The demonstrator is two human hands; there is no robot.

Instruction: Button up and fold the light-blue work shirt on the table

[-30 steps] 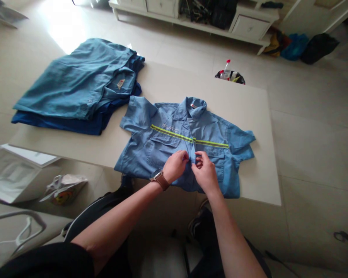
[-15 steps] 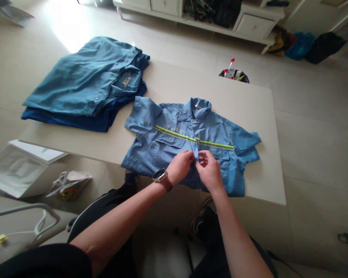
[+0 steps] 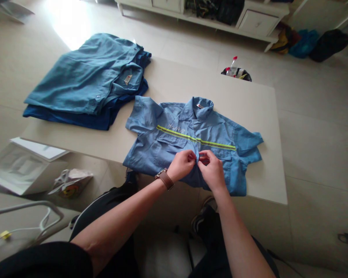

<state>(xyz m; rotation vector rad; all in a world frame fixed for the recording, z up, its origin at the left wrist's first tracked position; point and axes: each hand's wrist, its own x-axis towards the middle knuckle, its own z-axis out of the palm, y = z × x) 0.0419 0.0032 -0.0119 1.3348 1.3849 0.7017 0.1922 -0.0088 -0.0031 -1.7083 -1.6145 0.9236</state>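
Note:
A light blue short-sleeved work shirt [image 3: 174,143] with a yellow-green reflective stripe lies face up on the beige table [image 3: 249,104], collar away from me. My left hand [image 3: 182,165], with a brown watch on the wrist, pinches the shirt's front placket just below the stripe. My right hand [image 3: 212,170] pinches the same placket from the other side, fingertips almost touching the left hand's. The shirt's lower hem hangs slightly over the table's near edge.
A pile of folded blue garments [image 3: 87,83] lies on the table's far left. A small bin with bottles [image 3: 236,73] stands on the floor behind the table. A white box [image 3: 23,166] and a bag [image 3: 69,183] sit on the floor to the left. A white cabinet [image 3: 249,19] lines the back wall.
Both hands have crept slightly up the placket toward the stripe and drawn closer together. The view has shifted a little; the shirt has stayed in place.

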